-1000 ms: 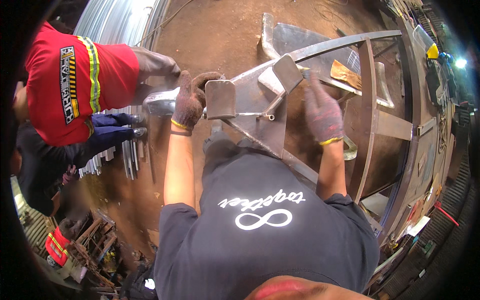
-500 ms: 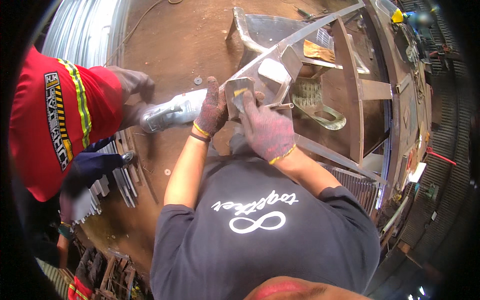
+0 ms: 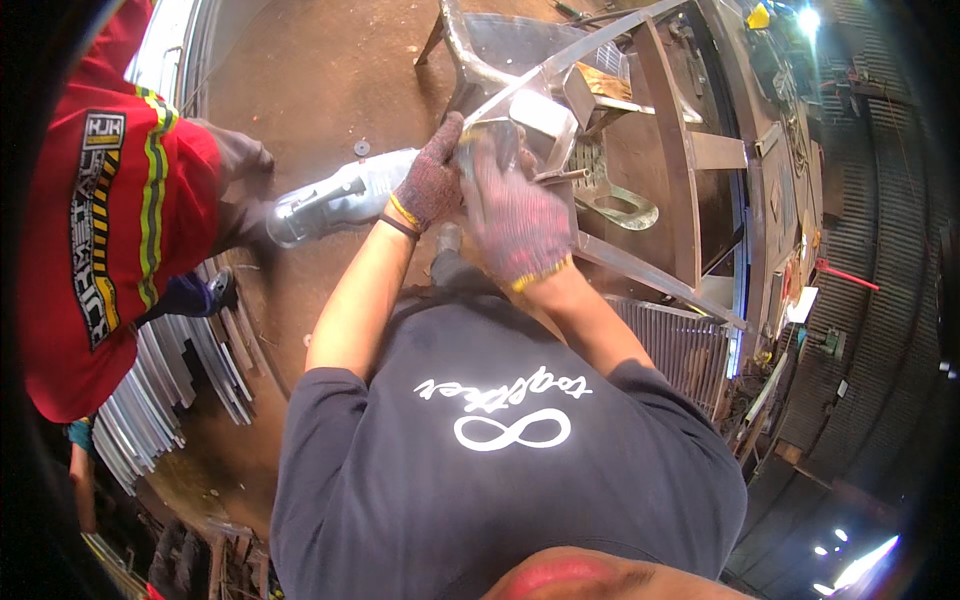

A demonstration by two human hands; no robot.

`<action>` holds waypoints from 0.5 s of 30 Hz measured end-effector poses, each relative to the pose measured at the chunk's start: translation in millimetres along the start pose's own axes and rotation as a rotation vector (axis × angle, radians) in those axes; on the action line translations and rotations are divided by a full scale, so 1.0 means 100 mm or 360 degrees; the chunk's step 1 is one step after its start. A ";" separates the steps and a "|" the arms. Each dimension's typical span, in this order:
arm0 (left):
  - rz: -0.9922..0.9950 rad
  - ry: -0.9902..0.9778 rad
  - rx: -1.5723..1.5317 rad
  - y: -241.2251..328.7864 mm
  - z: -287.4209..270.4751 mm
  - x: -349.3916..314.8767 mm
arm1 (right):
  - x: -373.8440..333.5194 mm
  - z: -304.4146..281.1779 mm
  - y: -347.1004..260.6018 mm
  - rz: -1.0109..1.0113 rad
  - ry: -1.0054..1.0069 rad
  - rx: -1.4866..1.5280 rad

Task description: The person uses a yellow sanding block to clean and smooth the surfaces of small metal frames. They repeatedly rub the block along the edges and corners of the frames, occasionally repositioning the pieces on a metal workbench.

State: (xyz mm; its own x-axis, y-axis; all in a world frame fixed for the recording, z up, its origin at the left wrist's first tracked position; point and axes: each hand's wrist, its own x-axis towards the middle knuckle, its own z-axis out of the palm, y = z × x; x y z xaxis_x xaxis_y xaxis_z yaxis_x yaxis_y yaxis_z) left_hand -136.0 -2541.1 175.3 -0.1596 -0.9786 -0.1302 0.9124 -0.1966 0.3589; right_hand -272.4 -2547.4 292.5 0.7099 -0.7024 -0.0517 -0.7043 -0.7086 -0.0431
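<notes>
My left hand (image 3: 436, 176), in a dark red knit glove with a yellow cuff, grips the left edge of a small metal plate (image 3: 514, 138) at the near end of a welded steel frame. Over the plate lies my right hand (image 3: 515, 215), gloved the same way and smeared by motion. Its fingers hide most of the plate, and whether anything is under them I cannot make out. A short thin rod (image 3: 562, 176) sticks out just right of that hand. Left of my left hand is a silvery, elongated object (image 3: 340, 198) that looks like a power tool.
A person in a red sleeve (image 3: 100, 210) with a reflective stripe stands close on the left. The steel frame (image 3: 680, 190) reaches to the right, around a plastic chair (image 3: 625, 207). Another chair (image 3: 505, 45) stands beyond. Metal strips (image 3: 150, 390) lie at lower left.
The whole scene has shifted slightly left and up in view. My right hand has moved over the plate and covers more of it. My left hand keeps its place at the edge.
</notes>
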 end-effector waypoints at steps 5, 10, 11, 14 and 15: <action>-0.0128 -0.0231 -0.0012 0.19 -0.03 0.16 | -0.29 0.03 0.01 -0.0003 -0.0011 0.0059; -0.0243 -0.0425 -0.0358 0.09 -0.22 0.38 | 0.03 -0.04 -0.08 0.0110 0.0076 0.0151; -0.0179 -0.0349 -0.0132 0.04 -0.28 0.39 | -0.13 -0.05 -0.09 0.0090 -0.0018 0.0132; -0.0052 -0.0237 0.0215 -0.09 -0.27 0.53 | -0.45 0.05 0.08 0.0031 -0.0162 0.0049; -0.0182 -0.0291 0.0042 -0.12 -0.30 0.55 | -0.41 0.02 0.04 0.0046 -0.0061 0.0096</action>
State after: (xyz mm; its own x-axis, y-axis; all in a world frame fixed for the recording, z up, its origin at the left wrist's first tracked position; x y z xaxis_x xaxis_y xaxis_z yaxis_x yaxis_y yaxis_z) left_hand -144.5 -2590.8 136.3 -0.3295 -0.9442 -0.0026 0.8747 -0.3062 0.3757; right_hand -304.6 -2521.7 292.9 0.6894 -0.7185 -0.0919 -0.7243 -0.6820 -0.1013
